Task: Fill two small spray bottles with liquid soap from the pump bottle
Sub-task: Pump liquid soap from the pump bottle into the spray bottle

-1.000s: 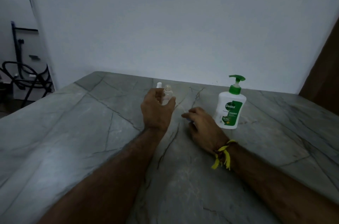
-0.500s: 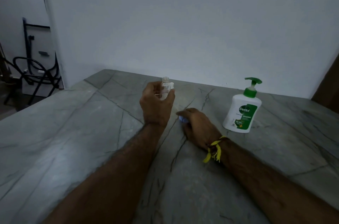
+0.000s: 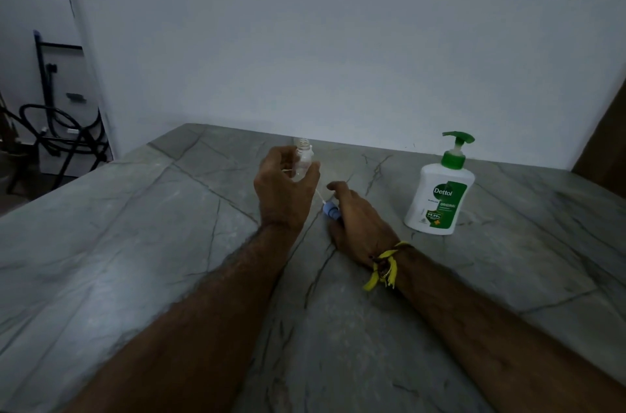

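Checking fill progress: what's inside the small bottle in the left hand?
The small bottle looks clear and empty, its neck uncapped. The left hand covers its lower part.

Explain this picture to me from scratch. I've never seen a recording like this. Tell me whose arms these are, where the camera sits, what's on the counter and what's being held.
There is no machine here: these are a person's two bare arms. The single camera is worn on their head and looks forward and down, so the arms reach in from the bottom edge.

The left hand has a grip on a small clear bottle, held upright above the counter. Its threaded neck is uncovered, so its top is off, and it looks empty.

The right hand, with a yellow thread band at the wrist, rests on the counter and holds a blue spray top with a thin white tube pointing toward the bottle.

To the right stands a white soap bottle with a green pump, untouched. A second small bottle is not visible in this picture.
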